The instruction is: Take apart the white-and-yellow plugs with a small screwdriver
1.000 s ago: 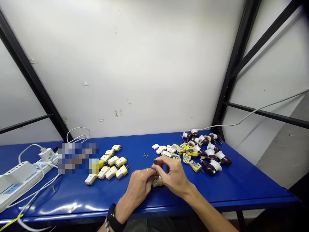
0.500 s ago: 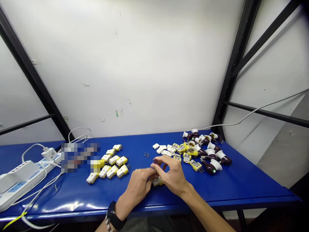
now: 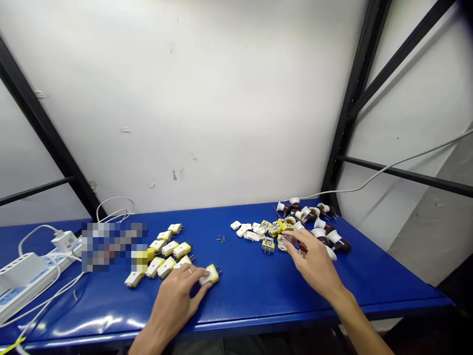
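Note:
My left hand (image 3: 182,291) pinches a white and yellow two-pin plug (image 3: 210,275) between thumb and fingers, close above the blue table; its metal pins point right. Off to the right, my right hand (image 3: 314,259) is curled around a screwdriver (image 3: 295,243), of which only part of a purplish, see-through handle shows. Its fingertips hang over an open yellow plug body (image 3: 281,243); whether they touch it I cannot tell. Another open plug body (image 3: 268,245) lies just left of them. Closed white and yellow plugs (image 3: 170,248) form a group beyond my left hand.
Small screws (image 3: 222,240) lie mid-table (image 3: 236,281). White plug covers (image 3: 244,230) sit behind, left of a heap of maroon and white lamp holders (image 3: 334,239). A white power strip (image 3: 22,286) with cables takes up the left side. Black frame posts (image 3: 343,123) flank the wall.
My hands were together over a plug, with the screwdriver upright on it. They have parted: left moved left with the plug, right moved right with the screwdriver to the open plug bodies.

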`<state>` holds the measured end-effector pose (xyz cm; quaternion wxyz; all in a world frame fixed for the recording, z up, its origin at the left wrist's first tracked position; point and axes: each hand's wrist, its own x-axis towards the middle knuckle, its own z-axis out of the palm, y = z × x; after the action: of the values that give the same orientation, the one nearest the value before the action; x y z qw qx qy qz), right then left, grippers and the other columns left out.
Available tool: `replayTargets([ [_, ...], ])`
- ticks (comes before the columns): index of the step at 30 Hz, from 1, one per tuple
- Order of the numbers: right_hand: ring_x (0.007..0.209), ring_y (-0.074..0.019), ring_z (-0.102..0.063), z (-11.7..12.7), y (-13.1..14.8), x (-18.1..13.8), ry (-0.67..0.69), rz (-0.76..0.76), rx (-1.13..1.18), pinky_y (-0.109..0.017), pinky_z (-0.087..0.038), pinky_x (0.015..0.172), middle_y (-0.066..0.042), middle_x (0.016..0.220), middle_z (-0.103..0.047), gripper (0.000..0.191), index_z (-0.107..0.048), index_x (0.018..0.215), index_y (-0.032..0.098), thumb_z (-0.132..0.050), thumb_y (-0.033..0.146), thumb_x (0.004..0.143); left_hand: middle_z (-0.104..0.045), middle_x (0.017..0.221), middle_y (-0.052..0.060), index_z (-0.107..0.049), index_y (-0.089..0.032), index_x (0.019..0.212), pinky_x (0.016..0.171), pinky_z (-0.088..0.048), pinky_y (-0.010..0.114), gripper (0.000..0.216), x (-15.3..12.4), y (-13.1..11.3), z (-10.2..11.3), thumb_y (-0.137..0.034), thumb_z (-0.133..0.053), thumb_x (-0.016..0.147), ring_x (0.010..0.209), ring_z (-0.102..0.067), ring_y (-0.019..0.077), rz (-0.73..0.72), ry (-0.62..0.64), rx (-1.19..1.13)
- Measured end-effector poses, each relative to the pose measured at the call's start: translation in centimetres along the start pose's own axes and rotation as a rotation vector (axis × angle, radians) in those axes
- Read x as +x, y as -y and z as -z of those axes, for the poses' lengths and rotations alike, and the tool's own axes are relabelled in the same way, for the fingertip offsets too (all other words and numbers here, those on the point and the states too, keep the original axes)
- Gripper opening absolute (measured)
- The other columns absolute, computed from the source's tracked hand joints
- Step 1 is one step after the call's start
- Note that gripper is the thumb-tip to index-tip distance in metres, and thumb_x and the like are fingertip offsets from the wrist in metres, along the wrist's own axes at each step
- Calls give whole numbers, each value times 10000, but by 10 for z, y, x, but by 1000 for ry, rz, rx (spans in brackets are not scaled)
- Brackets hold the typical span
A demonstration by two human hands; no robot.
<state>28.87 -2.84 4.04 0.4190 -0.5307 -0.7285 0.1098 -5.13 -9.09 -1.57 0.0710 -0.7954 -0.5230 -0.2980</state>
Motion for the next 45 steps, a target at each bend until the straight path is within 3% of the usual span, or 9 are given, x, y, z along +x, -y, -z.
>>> replayTargets([
  [6, 1027, -313, -695, 1, -23, -9, 218, -128, -501, -360, -536, 744, -118, 1145, -691, 290, -696, 1179, 185, -592, 306, 937, -725, 1056, 52, -675, -261, 992, 871, -518, 404, 126, -21, 35, 13, -333, -577, 959, 995, -657, 279, 55, -120, 168],
  [9, 1069, -340, -688, -3, -20, -7, 281, -167, -622, -386, -539, 763, -162, 1239, -667, 350, -651, 1261, 150, -571, 317, 965, -698, 1129, 74, -666, -253, 1031, 891, -507, 437, 140, -21, 28, 11, -288, -559, 946, 1039, -642, 298, 89, -196, 189],
  [12, 1125, -373, -666, 0, -16, -2, 368, -201, -671, -426, -526, 817, -188, 1242, -681, 330, -649, 1262, 128, -560, 250, 968, -689, 1168, 68, -659, -254, 1077, 938, -497, 425, 198, -7, 7, 8, -198, -512, 957, 1088, -629, 275, 17, -171, 77],
  [17, 1122, -345, -669, 4, -9, -12, 410, -238, -532, -422, -509, 872, -126, 1183, -737, 305, -687, 1194, 193, -664, 233, 892, -699, 1248, 27, -644, -276, 1197, 941, -487, 408, 439, 50, -33, -8, -15, -412, 932, 1160, -599, 244, -136, 56, -30],
  [21, 1100, -302, -673, -14, 10, -31, 475, -159, -262, -402, -484, 936, -58, 1154, -756, 340, -725, 1130, 254, -749, 214, 793, -639, 1385, 56, -587, -252, 1328, 944, -482, 437, 390, 106, -48, -36, -109, -508, 974, 1240, -556, 280, -139, 254, 46],
  [27, 1072, -301, -675, -44, 31, -37, 497, -120, -97, -408, -482, 931, -35, 1135, -766, 424, -718, 1195, 301, -722, 204, 782, -754, 1109, 106, -696, -204, 1126, 918, -487, 433, 215, 149, -50, -74, -168, -649, 920, 1115, -618, 313, -127, 290, 40],
  [33, 1232, -303, -616, -48, 22, -38, 442, -134, 6, -393, -459, 1035, -64, 1359, -670, 638, -612, 1372, 258, -751, 277, 750, -718, 1195, 75, -666, -229, 1171, 953, -484, 373, 205, 127, -43, -55, -206, -593, 980, 1126, -625, 253, -91, 218, -48],
  [39, 1104, -301, -684, -53, 19, -43, 421, -174, -5, -389, -495, 969, -39, 1209, -753, 627, -606, 1369, 286, -760, 341, 764, -748, 1124, 18, -693, -257, 1104, 985, -467, 326, 231, 72, -48, -24, -179, -696, 887, 1070, -672, 213, 29, 212, -466],
  [45, 1148, -304, -680, -59, 28, -45, 421, -131, 0, -391, -487, 978, -56, 1198, -762, 626, -611, 1362, 280, -779, 331, 761, -772, 1064, 42, -740, -236, 1008, 958, -486, 339, 197, 48, -57, -17, -152, -718, 831, 1003, -697, 228, 67, 293, -551],
])
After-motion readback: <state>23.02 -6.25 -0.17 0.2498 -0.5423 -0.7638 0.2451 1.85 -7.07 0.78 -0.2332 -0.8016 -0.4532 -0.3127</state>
